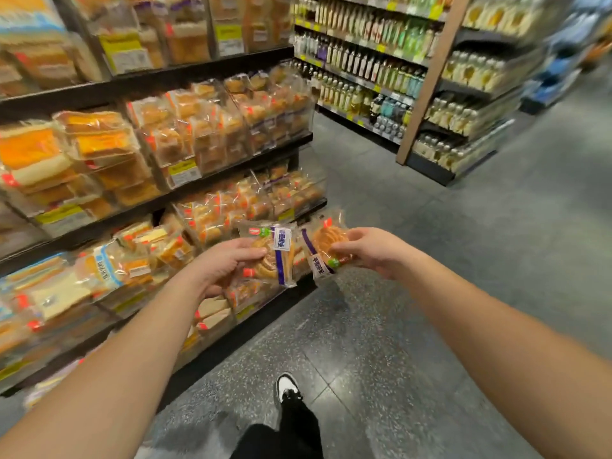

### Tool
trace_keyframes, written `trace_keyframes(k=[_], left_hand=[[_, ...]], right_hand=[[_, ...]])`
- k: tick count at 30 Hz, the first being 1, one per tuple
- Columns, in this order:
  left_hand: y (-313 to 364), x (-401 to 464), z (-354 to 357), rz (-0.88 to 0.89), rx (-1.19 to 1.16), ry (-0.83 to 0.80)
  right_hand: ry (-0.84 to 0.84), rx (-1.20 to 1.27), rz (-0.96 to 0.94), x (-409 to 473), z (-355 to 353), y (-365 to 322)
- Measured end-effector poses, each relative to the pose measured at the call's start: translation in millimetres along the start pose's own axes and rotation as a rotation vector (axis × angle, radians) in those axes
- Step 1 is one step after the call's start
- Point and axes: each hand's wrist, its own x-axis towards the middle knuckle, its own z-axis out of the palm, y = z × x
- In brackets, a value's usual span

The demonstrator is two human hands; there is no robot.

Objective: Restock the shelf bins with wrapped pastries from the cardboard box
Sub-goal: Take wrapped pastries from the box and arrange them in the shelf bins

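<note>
Out in front of me, two bare arms reach toward the shelves. My left hand [228, 265] pinches a wrapped pastry [276, 251], thumb on top and fingers under it. That pack is see-through, with a swirly brown bun inside, a purple stripe and a white label. It hangs just in front of the low shelf bin [265, 293] at about 11 o'clock from my shoe.

My right hand [371, 251] grips a second wrapped pastry [326, 243], fingers curled round its right edge. This pack looks the same but is turned the other way, with a little green sticker near my thumb. It is at 12 o'clock, over the floor and just right of the first pack. The two packs are close side by side, and I cannot tell if their edges touch.

At 9 to 11 o'clock stand the dark shelves [212, 69], with clear bins full of wrapped breads and cakes and yellow price tags [183, 172] on the front. Much of that side is blurry.

At 1 o'clock, well apart across the aisle, is a rack of bottles [364, 64] with a wooden post [433, 77] at its end.

At 6 o'clock, on the speckled grey floor [414, 342], I see one black-and-white shoe [288, 387] and a black trouser leg [291, 432].
</note>
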Motion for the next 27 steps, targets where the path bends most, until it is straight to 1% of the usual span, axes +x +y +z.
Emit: trace_keyframes(k=[2, 5, 6, 8, 10, 14, 20, 24, 27], left_hand=[[16.9, 32.2, 2.9, 0.019, 0.147, -0.001], [42.4, 91.5, -4.8, 0.095, 0.514, 0.039], [49.4, 113.1, -10.0, 0.107, 0.605, 0.051], [63.9, 151.9, -19.3, 0.097, 0.721, 0.083], [79.2, 183.1, -24.8, 0.094, 0.764, 0.105], [106.3, 232.6, -34.4, 0.075, 0.738, 0.116], [125.9, 288.0, -46.1, 0.043, 0.832, 0.163], [133.0, 325.8, -50.0, 0.015, 0.874, 0.258], [137.5, 358.4, -50.1, 0.013, 0.888, 0.357]], right_hand=[[0.041, -0.055, -0.001, 27.6, -18.5, -4.8], [0.080, -0.133, 0.002, 77.2, -43.0, -17.5], [0.083, -0.153, 0.014, 94.7, -50.6, -22.1], [0.080, -0.183, 0.032, 129.8, -64.2, -31.6], [0.083, -0.242, 0.037, 161.0, -76.6, -39.9], [0.091, -0.341, 0.056, 209.0, -101.1, -51.4], [0.023, -0.468, 0.053, 269.1, -130.6, -59.4], [0.005, -0.589, 0.009, 316.2, -142.3, -73.8], [-0.048, -0.713, -0.050, 360.7, -153.2, -84.6]])
